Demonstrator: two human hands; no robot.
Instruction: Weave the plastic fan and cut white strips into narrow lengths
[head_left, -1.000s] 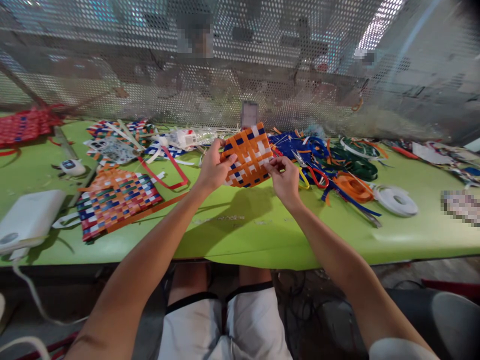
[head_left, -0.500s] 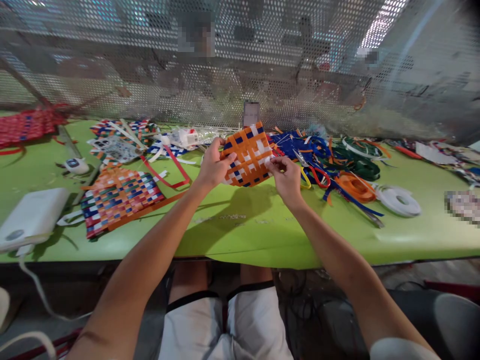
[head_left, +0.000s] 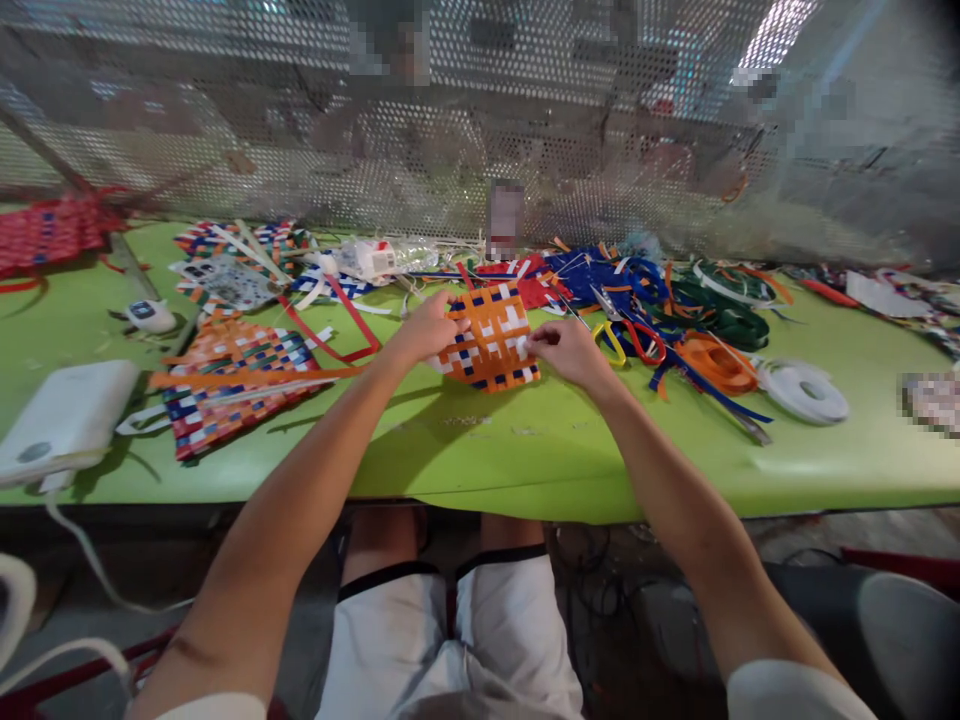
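My left hand (head_left: 429, 328) grips the left edge of an orange, white and blue woven piece (head_left: 491, 335), thumb on top and the other fingers partly hidden beneath. The piece is held tilted above the green tabletop. At its right edge, the thumb and forefinger of my right hand (head_left: 564, 348) are pinched together on the end of a white strip (head_left: 523, 346). Just right of that hand lie scissors with one yellow handle loop (head_left: 609, 345) and one red loop (head_left: 646, 343).
Left on the green table (head_left: 450, 470) are a multicoloured woven piece (head_left: 236, 385) and a white power bank (head_left: 71, 420) with a cable. Coils of orange strip (head_left: 716, 362) and white strip (head_left: 804, 392) lie right. A perforated metal screen (head_left: 300, 130) stands behind.
The woven piece has come down and turned flatter, with both hands staying at its edges. An orange strip at left now lies across the multicoloured piece. The camera view has shifted slightly.
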